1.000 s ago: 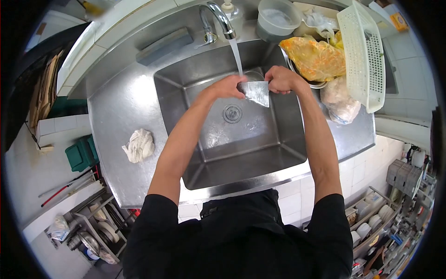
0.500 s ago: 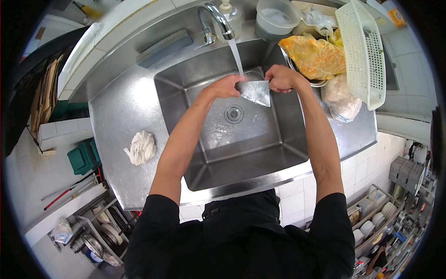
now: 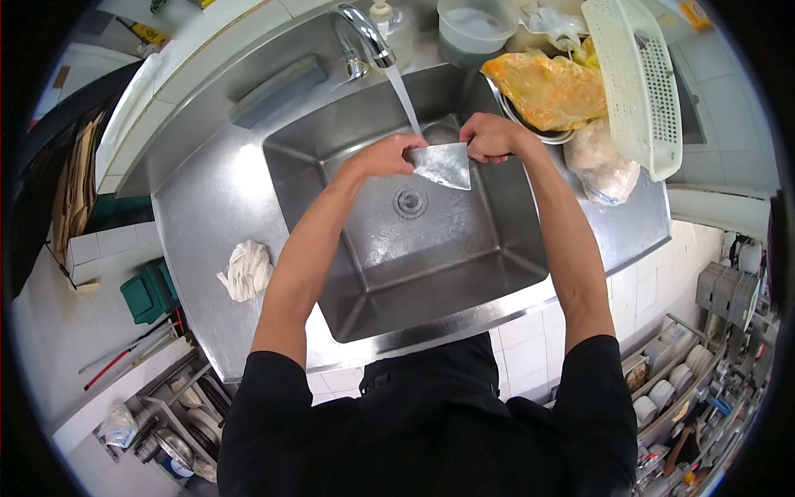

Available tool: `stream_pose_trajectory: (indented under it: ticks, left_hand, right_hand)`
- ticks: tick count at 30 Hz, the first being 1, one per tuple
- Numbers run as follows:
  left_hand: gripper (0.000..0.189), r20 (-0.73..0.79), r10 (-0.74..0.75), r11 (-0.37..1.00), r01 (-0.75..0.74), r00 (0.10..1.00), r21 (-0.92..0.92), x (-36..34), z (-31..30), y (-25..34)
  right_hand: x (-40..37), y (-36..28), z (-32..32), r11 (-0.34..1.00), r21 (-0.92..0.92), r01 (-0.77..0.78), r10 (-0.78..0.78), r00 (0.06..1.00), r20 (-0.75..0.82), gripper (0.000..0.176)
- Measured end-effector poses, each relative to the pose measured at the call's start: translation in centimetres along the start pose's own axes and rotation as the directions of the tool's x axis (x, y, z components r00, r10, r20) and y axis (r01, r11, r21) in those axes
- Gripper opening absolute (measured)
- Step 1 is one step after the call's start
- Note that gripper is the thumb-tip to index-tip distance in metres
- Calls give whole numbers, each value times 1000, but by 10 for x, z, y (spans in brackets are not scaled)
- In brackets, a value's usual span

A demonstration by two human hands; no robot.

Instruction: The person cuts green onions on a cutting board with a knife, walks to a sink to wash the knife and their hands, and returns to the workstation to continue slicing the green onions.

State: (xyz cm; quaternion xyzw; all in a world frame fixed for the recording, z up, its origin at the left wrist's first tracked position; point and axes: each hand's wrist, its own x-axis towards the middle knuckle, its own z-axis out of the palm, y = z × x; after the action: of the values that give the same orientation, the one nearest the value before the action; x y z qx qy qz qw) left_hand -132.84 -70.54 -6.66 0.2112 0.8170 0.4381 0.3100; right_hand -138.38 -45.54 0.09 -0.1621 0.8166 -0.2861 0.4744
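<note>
Over the steel sink [image 3: 414,301], a wide metal blade [image 3: 443,165], like a cleaver's, is held between both hands. My left hand [image 3: 391,156] pinches the blade's left end with thumb and fingers. At the other end my right hand [image 3: 490,138] is closed, apparently round the handle, which the fingers mostly hide. Water runs from the curved faucet [image 3: 364,35] and falls at the blade's upper left edge. Below the blade the drain [image 3: 410,201] shows in the wet basin.
On the left counter lies a crumpled white cloth [image 3: 246,271]. A grey block [image 3: 277,91] sits behind the sink. To the right are a tub [image 3: 476,31], an orange-yellow bag [image 3: 546,91], a wrapped bundle [image 3: 602,163] and a white perforated basket [image 3: 633,87].
The view has shifted slightly, so the sink and counter appear a little further left. Both hands still hold the blade under the faucet, with its face tilted slightly differently.
</note>
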Motion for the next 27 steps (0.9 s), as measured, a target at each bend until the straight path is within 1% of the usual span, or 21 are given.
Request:
stream_pose_trajectory:
  ticks: [1, 2, 4, 5, 6, 7, 8, 10, 11, 13, 14, 17, 18, 19, 20, 21, 22, 23, 24, 26, 27]
  left_hand:
    - [49, 36, -43, 997, 45, 998, -69, -2, 2, -3]
    - [49, 39, -44, 997, 47, 998, -66, 0, 2, -5]
    - [45, 0, 1, 996, -1, 1000, -90, 2, 5, -6]
    - [45, 2, 2, 997, -2, 1000, -78, 5, 5, -5]
    - [43, -16, 8, 1000, -8, 1000, -15, 7, 9, -4]
    - [42, -34, 15, 999, -14, 999, 46, 8, 13, -4]
    - [42, -29, 18, 999, -16, 999, 49, 9, 14, -4]
    - [39, -101, 49, 998, -46, 994, 31, 10, 19, -7]
    - [39, -97, 51, 998, -48, 994, 34, 11, 19, -10]
    - [39, -34, 38, 980, -44, 999, -197, 10, 15, -13]
    - [39, -33, 39, 980, -45, 999, -195, 10, 14, -12]
    - [45, -32, 11, 990, -15, 999, -143, 10, 13, -4]
    - [51, -90, -8, 999, 12, 996, 41, 10, 15, 0]
    - [57, -150, -18, 973, 52, 989, 223, 10, 16, 3]
    - [57, -153, -21, 972, 56, 988, 228, 8, 20, 5]
    - [60, -213, -27, 970, 77, 977, 230, 6, 24, 7]
    - [63, -270, -31, 969, 96, 962, 229, 5, 26, 5]
    - [60, -350, 59, 969, 30, 935, 245, 5, 30, -4]
    - [60, -348, 59, 968, 31, 936, 247, 4, 28, -14]
    - [55, -269, -8, 1000, 2, 963, -23, 0, 21, -16]
    - [55, -270, -9, 1000, 2, 963, -24, -1, 20, -16]
  right_hand:
    - [-1, 2, 3, 1000, 7, -2, 2, 1000, 6, 14]
    - [-1, 2, 3, 1000, -1, -6, 6, 1000, 0, 13]
    - [-3, 0, 5, 1000, 1, -3, 3, 1000, -11, 12]
    - [-4, -2, 4, 999, -35, -17, 15, 999, -34, 12]
    - [-6, -3, 5, 997, -70, -34, 30, 998, -53, 11]
    - [-6, -2, 4, 997, -64, -34, 30, 998, -57, 11]
    - [-6, -1, 3, 996, -72, -45, 41, 998, -54, 11]
    - [-8, 0, 4, 995, -77, -58, 55, 997, -51, 11]
    - [-9, 0, 4, 995, -83, -58, 53, 997, -58, 11]
    - [-12, -1, 3, 994, -90, -57, 51, 996, -67, 11]
    - [-12, -2, 3, 994, -95, -51, 45, 997, -70, 11]
    - [-13, -7, 5, 993, -106, -44, 34, 995, -96, 10]
    - [-13, -11, 5, 993, -113, -41, 27, 992, -120, 10]
    - [-8, -11, 7, 993, -114, -34, 20, 993, -121, 10]
    - [-4, -13, 9, 991, -130, -17, -1, 991, -137, 15]
    - [1, -14, 9, 989, -148, -2, -21, 988, -155, 20]
    - [2, -18, 7, 989, -149, 3, -27, 987, -157, 20]
    - [3, -22, 6, 985, -174, 5, -30, 989, -145, 19]
    - [3, -25, 5, 980, -197, 4, -31, 991, -131, 18]
    - [1, -30, 4, 982, -190, 7, -31, 992, -126, 18]
    - [0, -33, 2, 982, -187, 10, -33, 992, -122, 17]
